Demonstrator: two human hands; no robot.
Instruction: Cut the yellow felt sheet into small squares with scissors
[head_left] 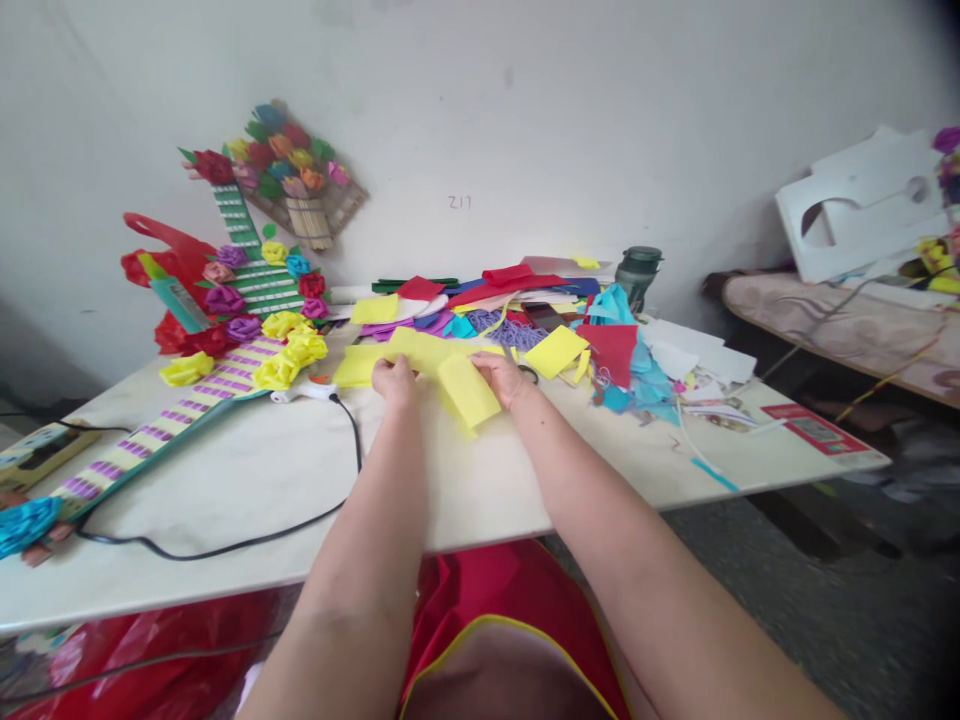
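Note:
A sheet of yellow paper (469, 392) is stretched between my two hands above the white table, its right part curled over into a folded flap. My left hand (394, 378) is closed in a pinch at the sheet's left side. At the right side my right hand (501, 378) grips the same paper with thumb and fingers. More yellow paper (356, 366) lies flat just left of and behind my left hand. Partly hidden beyond my right hand are scissors (529, 374), and a yellow rectangle (556, 351) of paper lies near them.
A white glue gun (304, 390) with a black cord lies left on the table (480, 500). A guitar-shaped craft (172, 410) with paper flowers is farther left. Coloured paper (517, 286) is piled behind my hands; red paper (609, 352) and scraps lie right, a dark bottle (637, 275) behind.

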